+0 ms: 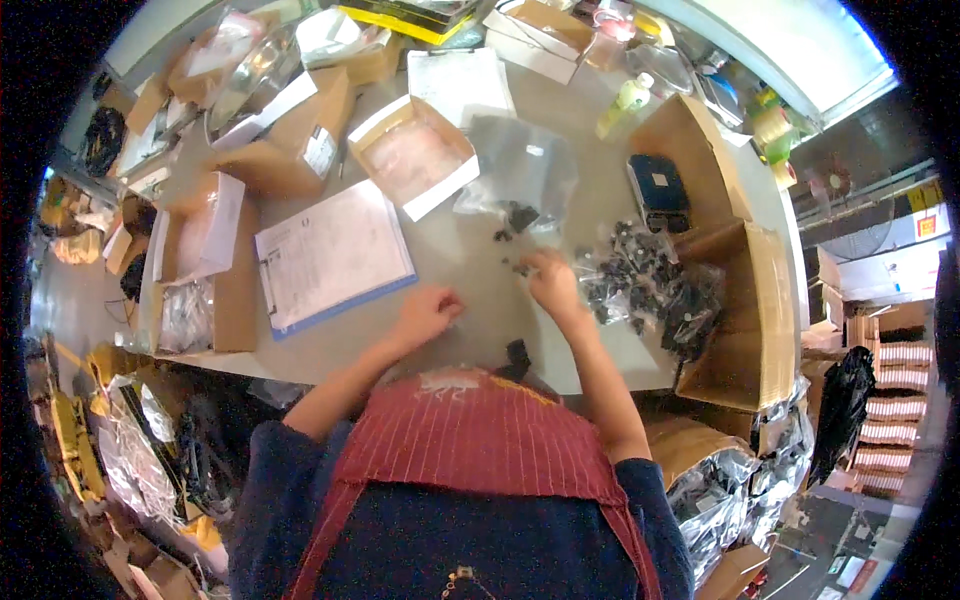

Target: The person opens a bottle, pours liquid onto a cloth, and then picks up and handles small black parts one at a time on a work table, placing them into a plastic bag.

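My right hand [554,285] reaches over the grey table, fingers drawn together beside a few small black parts [519,267]. Whether one is between the fingertips is too small to tell. Left of it, my left hand [430,314] rests low above the table with curled fingers, and anything inside them is hidden. Just beyond the hands lies a clear plastic bag [520,170], with more black pieces [520,215] at its near end. A heap of small black parts in clear bags [650,285] spreads out right of my right hand.
Papers on a blue clipboard [335,250] lie at left, near an open white box [412,155]. A cardboard box [745,300] on its side borders the heap, with a black scale [660,190] behind. A bottle [626,103] stands far right. More boxes [225,270] line the left edge.
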Demonstrator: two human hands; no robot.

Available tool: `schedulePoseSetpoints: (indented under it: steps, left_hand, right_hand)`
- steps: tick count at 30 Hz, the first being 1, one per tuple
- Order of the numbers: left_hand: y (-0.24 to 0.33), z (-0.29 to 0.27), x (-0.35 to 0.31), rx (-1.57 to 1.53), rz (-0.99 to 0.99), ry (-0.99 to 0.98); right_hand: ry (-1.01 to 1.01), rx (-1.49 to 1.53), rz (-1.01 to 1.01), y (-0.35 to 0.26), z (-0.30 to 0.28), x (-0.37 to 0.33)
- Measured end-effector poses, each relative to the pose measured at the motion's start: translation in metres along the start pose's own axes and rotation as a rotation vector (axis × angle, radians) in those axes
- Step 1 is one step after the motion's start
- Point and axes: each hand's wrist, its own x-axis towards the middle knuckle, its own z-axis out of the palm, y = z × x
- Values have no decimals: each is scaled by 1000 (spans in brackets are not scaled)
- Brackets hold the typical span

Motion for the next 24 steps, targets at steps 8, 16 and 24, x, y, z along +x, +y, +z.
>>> schedulePoseSetpoints:
  steps: [8,16,24]
  left_hand:
    - [71,-9,7,62,-82,30]
    - [53,2,15,92,267,143]
    - [86,-1,24,147,125,159]
  right_hand:
    - [-53,-86,48,-10,-27,-6]
    - [-79,-27,130,-3,-34,-7]
    - [62,360,387,25,-70,-3]
